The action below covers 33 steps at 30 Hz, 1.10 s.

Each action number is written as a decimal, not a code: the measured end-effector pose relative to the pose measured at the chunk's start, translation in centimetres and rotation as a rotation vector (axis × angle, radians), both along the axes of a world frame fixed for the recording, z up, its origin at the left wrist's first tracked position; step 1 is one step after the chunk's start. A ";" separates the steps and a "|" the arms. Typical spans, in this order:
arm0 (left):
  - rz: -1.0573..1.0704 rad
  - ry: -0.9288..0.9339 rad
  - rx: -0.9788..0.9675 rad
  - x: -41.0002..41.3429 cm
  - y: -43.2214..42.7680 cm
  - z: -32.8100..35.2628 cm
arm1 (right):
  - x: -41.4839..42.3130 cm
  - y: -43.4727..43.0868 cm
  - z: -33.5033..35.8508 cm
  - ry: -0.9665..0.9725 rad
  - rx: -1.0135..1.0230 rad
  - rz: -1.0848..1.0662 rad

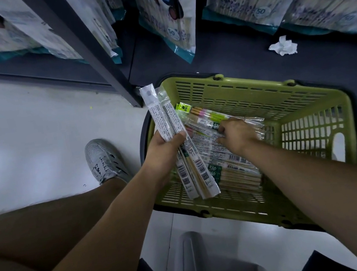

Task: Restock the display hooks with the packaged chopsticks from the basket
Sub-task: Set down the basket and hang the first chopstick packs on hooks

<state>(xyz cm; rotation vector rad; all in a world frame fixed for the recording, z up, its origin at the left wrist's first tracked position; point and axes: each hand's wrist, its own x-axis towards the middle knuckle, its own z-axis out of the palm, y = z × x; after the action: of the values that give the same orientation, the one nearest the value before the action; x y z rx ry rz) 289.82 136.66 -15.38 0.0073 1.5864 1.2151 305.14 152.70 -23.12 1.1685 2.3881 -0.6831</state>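
**Left hand**: is gripping two held packs around their middle, thumb across the printed face, fingers wrapped behind. The pair is hovering over the basket's left rim.

**Held packs:** slim, flat, clear film sleeves with white printed backs and barcodes, pale wooden sticks showing through at the near ends. The long axis is running near to far, with the hang-hole tabs pointing far, toward the shelving.

**Right hand**: is reaching down into the basket, knuckles up and fingers bent onto the loose packs. Whether it is pinching one or only pressing on the pile cannot be told.

**Loose packs:** are lying flat and overlapping on the basket floor, long axes slanting from far left to near right. They are directly under the right hand, which is the nearer and freer of the two. The film is glossy and crinkled and is likely to slide, pack on pack.

**Basket**: olive-green rigid plastic with slotted walls, sitting on the floor.

**Surroundings:** large glossy hanging bags are overhanging the far side. A dark metal shelf post is standing at far left of the basket, and a crumpled tissue is lying on the dark base. A grey mesh shoe is planted at left. The hooks themselves are not showing.
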 end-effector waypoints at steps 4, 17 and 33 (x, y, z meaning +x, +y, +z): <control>-0.004 -0.002 0.000 0.0 -0.1 0.3 | 0.0 0.0 -0.1 0.007 -0.020 0.052; 0.038 -0.107 0.015 0.2 0.6 0.6 | 0.1 -0.5 6.7 0.475 -0.424 -0.306; 0.018 0.156 0.106 -0.5 0.3 2.7 | -1.4 -3.1 8.1 0.460 -0.280 -0.103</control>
<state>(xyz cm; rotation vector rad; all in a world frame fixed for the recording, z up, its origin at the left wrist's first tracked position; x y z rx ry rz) 289.30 136.97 -12.66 0.1599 1.6574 1.3387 303.76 149.56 -15.02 1.1091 2.4829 -1.4013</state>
